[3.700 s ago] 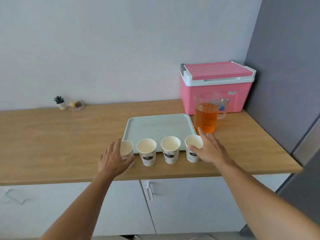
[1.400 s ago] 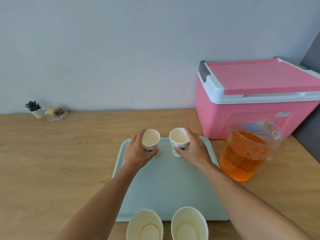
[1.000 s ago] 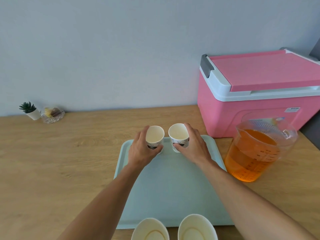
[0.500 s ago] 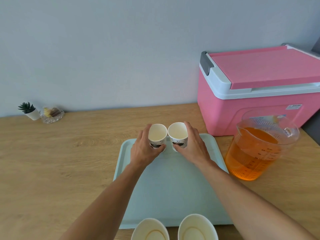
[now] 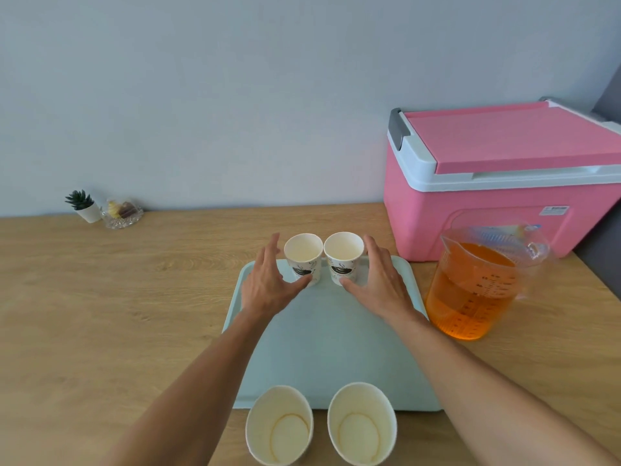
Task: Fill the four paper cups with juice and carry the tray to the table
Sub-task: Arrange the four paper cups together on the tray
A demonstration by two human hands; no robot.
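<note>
Two paper cups on tray [image 5: 331, 348], far end: left far cup [image 5: 303, 258] and right far cup [image 5: 344, 256], rims touching or nearly so, both upright, both empty. Two more cups off the tray, just past its near edge on the surface [image 5: 100, 314]: left near cup [image 5: 279, 425], right near cup [image 5: 361, 423], also empty; faint ring stain visible in the bottom of the left one.

Left hand [image 5: 267, 284]: grip spread, fingers apart, thumb tip at base of left far cup, no longer wrapped around it. Right hand [image 5: 378, 280]: grip likewise spread, thumb tip near base of right far cup, fingers beside its wall. Neither pinching anything.

Jug of juice [image 5: 477, 284] just right of tray, roughly two-thirds full by the look of it. Pink cooler [image 5: 504, 183] behind jug, right of tray's far corner. Small plant [image 5: 82, 205] and glass dish [image 5: 121, 213] well left of tray, against the wall.

Step judged: placing cups, half done; no pouring yet.

Risks:
- Empty cups light; withdrawing thumbs could clip a base and tip a far cup.
- Far cups crowded together; pouring into one may splash the other or nudge it.
- Near cups close to surface edge; a forearm sweep could knock them off.
- Jug near right forearm; careless reach could bump it.
</note>
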